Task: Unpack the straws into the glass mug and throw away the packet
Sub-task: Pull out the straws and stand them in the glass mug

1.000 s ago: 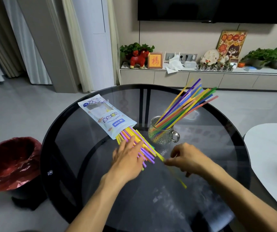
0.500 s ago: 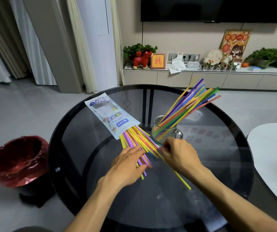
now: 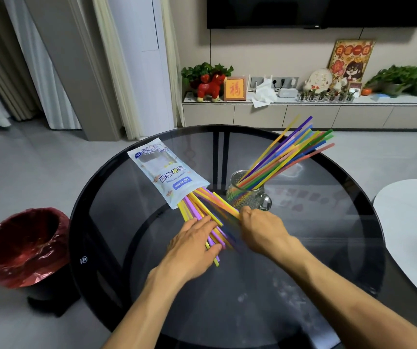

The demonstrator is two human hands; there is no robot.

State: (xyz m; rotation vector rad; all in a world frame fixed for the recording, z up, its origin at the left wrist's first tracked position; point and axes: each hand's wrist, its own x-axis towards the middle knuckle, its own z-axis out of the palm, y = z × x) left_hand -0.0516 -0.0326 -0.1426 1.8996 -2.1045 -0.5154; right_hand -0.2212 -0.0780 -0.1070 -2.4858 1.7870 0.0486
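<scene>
Glass mug (image 3: pixel 249 196) upright on round glass counter (image 3: pixel 328 222), holds a fan of coloured straws (image 3: pixel 290 154) leaning up and right. Packet (image 3: pixel 167 172) lies flat left of mug, open end twd the person, w/ loose straws (image 3: pixel 202 210) spilling out onto counter. Left hand (image 3: pixel 192 245): flat, fingers spread, pressing on spilled straws. Right hand (image 3: pixel 262 230): just in front of mug, grip curled closed; blurred straws meet it, can't tell if held. Red-lined bin (image 3: pixel 20 248) on floor, left of counter.
</scene>
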